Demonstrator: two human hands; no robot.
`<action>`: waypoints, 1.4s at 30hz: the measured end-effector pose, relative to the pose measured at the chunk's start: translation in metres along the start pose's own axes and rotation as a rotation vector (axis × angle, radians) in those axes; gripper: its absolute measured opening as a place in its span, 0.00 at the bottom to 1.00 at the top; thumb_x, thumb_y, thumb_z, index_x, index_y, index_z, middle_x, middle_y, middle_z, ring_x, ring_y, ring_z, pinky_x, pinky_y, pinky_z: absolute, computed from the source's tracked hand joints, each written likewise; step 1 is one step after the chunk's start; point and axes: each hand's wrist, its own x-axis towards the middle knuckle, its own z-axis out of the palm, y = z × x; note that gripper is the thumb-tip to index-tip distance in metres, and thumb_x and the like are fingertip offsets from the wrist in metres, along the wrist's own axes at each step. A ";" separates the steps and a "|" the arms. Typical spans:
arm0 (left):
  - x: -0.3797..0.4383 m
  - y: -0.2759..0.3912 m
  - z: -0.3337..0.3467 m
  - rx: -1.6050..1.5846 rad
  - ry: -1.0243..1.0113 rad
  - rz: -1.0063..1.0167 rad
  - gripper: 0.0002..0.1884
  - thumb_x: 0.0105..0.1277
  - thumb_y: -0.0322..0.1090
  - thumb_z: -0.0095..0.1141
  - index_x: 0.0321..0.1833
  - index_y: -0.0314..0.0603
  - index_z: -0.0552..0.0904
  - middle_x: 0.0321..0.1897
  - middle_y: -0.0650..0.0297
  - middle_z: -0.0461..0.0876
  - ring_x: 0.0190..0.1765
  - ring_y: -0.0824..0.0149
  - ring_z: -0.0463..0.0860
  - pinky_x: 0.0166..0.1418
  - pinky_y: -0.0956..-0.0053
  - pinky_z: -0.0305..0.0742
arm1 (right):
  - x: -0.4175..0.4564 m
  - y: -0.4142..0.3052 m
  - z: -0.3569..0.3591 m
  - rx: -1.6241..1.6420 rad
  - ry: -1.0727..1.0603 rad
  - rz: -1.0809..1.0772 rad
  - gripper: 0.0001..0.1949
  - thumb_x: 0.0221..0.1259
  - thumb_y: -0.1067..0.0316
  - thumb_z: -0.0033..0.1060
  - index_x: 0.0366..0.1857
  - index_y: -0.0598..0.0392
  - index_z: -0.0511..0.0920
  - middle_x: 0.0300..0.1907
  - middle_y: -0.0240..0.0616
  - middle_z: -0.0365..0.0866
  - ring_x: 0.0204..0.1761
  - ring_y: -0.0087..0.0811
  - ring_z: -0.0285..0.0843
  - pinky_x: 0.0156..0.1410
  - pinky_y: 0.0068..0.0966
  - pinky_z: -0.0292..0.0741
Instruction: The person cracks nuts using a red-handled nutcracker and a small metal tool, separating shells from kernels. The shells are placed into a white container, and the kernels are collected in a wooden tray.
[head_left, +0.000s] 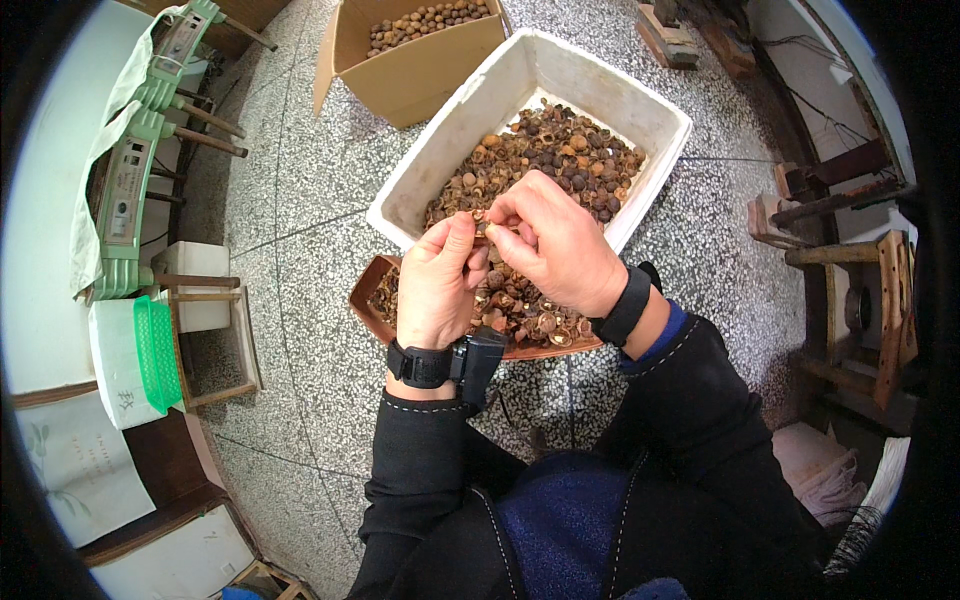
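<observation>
My left hand (439, 281) pinches a small brown dried fruit or nut (480, 219) between thumb and fingers. My right hand (559, 244) meets it from the other side, its thumb and fingertips closed on the same small piece, mostly covered by the fingers. Just beyond lies a white foam box (465, 101) with many round brown fruits and broken shells (555, 154) inside. Below both hands, a reddish-brown tray (369, 283) holds more cracked shells (551, 322), some showing pale insides. My hands hide part of the tray and the foam box's near edge.
An open cardboard box (420, 90) with whole round brown fruits (427, 26) stands behind the foam box. At left are a green-framed appliance (124, 202), a green plastic basket (157, 356) and a wooden frame (247, 337). Wooden stools (889, 315) stand at right on the speckled floor (300, 360).
</observation>
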 end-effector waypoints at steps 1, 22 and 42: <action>0.001 0.000 -0.002 0.006 -0.009 -0.010 0.12 0.72 0.40 0.56 0.39 0.36 0.80 0.24 0.71 0.74 0.25 0.80 0.66 0.26 0.86 0.60 | 0.001 0.001 -0.001 0.019 -0.017 0.018 0.07 0.60 0.70 0.60 0.37 0.60 0.75 0.36 0.44 0.73 0.37 0.42 0.78 0.42 0.32 0.76; -0.004 0.002 0.001 0.237 -0.044 0.014 0.12 0.70 0.36 0.58 0.45 0.33 0.83 0.23 0.71 0.76 0.24 0.80 0.69 0.27 0.87 0.62 | -0.001 0.006 -0.021 0.039 -0.138 -0.036 0.08 0.58 0.69 0.65 0.35 0.61 0.78 0.34 0.42 0.74 0.33 0.37 0.76 0.40 0.29 0.75; 0.000 0.006 0.008 0.184 -0.053 0.016 0.14 0.72 0.35 0.55 0.52 0.30 0.81 0.30 0.68 0.80 0.25 0.82 0.67 0.27 0.89 0.61 | 0.003 0.006 -0.022 0.451 -0.120 0.355 0.09 0.67 0.65 0.58 0.39 0.61 0.80 0.38 0.35 0.81 0.37 0.23 0.79 0.40 0.20 0.75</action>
